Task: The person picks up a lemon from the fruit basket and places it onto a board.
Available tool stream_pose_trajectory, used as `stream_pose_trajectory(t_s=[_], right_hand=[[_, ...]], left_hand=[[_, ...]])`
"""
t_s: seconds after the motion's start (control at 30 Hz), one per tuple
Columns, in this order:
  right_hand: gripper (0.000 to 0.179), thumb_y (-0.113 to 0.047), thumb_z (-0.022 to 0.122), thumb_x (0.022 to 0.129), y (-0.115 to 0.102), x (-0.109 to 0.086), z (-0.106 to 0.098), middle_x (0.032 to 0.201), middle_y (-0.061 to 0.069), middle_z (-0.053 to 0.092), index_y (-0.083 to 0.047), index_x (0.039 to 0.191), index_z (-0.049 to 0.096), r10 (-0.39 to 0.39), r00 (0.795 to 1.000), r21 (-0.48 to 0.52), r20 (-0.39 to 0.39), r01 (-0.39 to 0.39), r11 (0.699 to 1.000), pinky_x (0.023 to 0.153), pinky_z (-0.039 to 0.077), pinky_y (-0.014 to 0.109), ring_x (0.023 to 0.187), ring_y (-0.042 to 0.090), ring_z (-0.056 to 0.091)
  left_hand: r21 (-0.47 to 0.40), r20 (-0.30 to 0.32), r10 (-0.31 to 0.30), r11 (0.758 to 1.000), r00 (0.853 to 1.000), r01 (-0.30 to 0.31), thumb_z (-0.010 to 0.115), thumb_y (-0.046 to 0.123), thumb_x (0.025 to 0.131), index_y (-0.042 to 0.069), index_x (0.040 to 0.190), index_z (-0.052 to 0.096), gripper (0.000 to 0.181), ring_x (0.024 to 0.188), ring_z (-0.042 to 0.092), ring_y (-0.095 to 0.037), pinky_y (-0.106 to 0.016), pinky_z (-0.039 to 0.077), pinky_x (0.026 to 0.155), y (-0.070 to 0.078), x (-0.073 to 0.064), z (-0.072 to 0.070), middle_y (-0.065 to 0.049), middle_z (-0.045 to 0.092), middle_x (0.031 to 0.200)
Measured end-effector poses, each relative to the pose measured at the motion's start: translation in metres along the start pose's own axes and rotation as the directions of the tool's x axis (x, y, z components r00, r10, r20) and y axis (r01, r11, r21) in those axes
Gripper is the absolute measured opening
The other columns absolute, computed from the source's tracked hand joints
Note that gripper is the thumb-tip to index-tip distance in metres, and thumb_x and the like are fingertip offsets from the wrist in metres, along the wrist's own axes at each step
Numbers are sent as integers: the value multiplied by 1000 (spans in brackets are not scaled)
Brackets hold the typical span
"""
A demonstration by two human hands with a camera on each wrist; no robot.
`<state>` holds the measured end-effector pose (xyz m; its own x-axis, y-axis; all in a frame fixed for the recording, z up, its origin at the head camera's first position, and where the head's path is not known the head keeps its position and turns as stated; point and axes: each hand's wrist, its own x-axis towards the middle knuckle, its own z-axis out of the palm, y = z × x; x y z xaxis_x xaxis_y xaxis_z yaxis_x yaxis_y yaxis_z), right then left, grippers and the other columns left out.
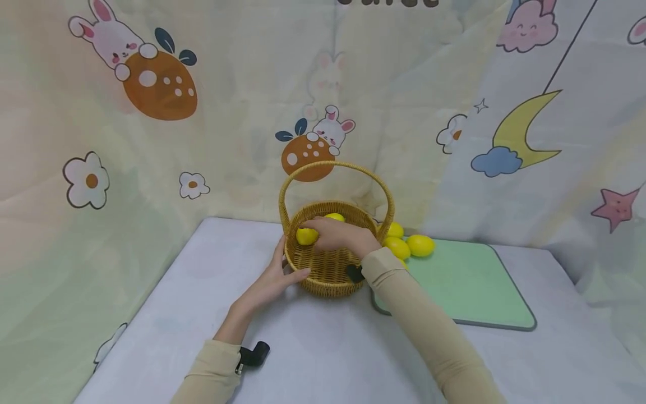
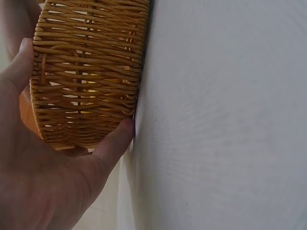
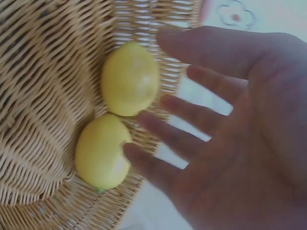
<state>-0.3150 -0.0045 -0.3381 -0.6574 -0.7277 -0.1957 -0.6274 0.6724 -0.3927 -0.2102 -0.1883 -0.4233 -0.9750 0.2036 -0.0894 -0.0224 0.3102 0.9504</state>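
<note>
A round wicker basket (image 1: 329, 287) with a tall arched handle stands on the table. My left hand (image 1: 275, 278) holds it from the left side, thumb (image 2: 21, 64) at the rim and a finger (image 2: 117, 139) low on the woven wall. Inside the basket lie two yellow lemons; one lemon (image 3: 130, 79) sits beside another lemon (image 3: 103, 152) along the wall. My right hand (image 1: 335, 233) reaches in over the rim. In the right wrist view its fingers are spread, the fingertips (image 3: 132, 152) right at the lemons, with nothing gripped.
Several more lemons (image 1: 421, 245) lie to the right of the basket, by the far left part of a green cutting board (image 1: 469, 286). The white table (image 1: 313, 348) runs back to a printed cloth backdrop (image 1: 237, 112). The handle (image 1: 337, 164) arches above my right hand.
</note>
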Motion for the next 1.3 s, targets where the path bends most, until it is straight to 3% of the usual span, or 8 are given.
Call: stream_pose_trajectory(t_s=[0.13, 0.2, 0.47, 0.67, 0.87, 1.17, 1.3], right_hand=[[67, -5, 64, 88, 2, 11, 2, 158, 6, 39, -15, 152, 43, 8, 999, -31, 35, -7, 999, 116, 38, 42, 144, 23, 39], [69, -7, 64, 88, 2, 15, 2, 160, 6, 35, -17, 152, 42, 27, 998, -60, 62, -23, 998, 114, 41, 42, 143, 22, 39], [63, -7, 65, 87, 2, 18, -1, 156, 5, 40, -16, 147, 50, 60, 997, -119, 53, -53, 991, 111, 44, 38, 135, 20, 46], [52, -14, 61, 95, 4, 17, 1, 154, 8, 43, -15, 146, 52, 50, 998, -155, 44, -42, 987, 109, 46, 40, 129, 23, 51], [51, -10, 57, 95, 7, 16, 5, 155, 8, 45, -16, 145, 53, 84, 995, -203, 55, -71, 977, 113, 42, 38, 139, 22, 46], [46, -10, 61, 94, 4, 8, 5, 142, 3, 58, -19, 139, 59, 112, 990, -227, 91, -89, 970, 110, 43, 41, 127, 21, 52], [47, -12, 66, 91, 0, 3, 6, 139, 1, 60, -20, 138, 60, 140, 982, -208, 129, -111, 972, 104, 46, 41, 117, 19, 55]], left_hand=[[2, -38, 37, 999, 999, -37, 71, 49, 89, 44, 155, -15, 109, 156, 10, -29, -63, 16, 121, -19, 10, 5, 8, -6, 168], [7, -47, 38, 999, 998, -37, 71, 46, 90, 45, 154, -14, 107, 156, 12, -29, -63, 17, 121, -22, 12, 6, 8, -5, 167], [-16, 13, -2, 1000, 1000, 2, 72, 52, 86, 36, 157, -18, 116, 156, 8, -30, -63, 15, 121, 3, 0, 6, 5, -9, 168], [9, 21, -23, 1000, 1000, 23, 72, 53, 86, 33, 157, -19, 116, 156, 10, -28, -62, 16, 122, 14, -6, 5, 3, -9, 168], [9, 17, -15, 1000, 1000, 14, 72, 51, 87, 31, 157, -19, 116, 156, 10, -29, -62, 14, 122, 14, -7, 4, 2, -9, 168], [-4, 9, -19, 1000, 1000, 19, 73, 52, 86, 33, 157, -18, 117, 156, 9, -29, -61, 14, 122, 11, -6, 2, 4, -9, 168], [-14, -13, -18, 1000, 1000, 18, 73, 49, 87, 35, 157, -16, 115, 156, 9, -29, -61, 13, 122, 0, 1, 1, 5, -8, 168]])
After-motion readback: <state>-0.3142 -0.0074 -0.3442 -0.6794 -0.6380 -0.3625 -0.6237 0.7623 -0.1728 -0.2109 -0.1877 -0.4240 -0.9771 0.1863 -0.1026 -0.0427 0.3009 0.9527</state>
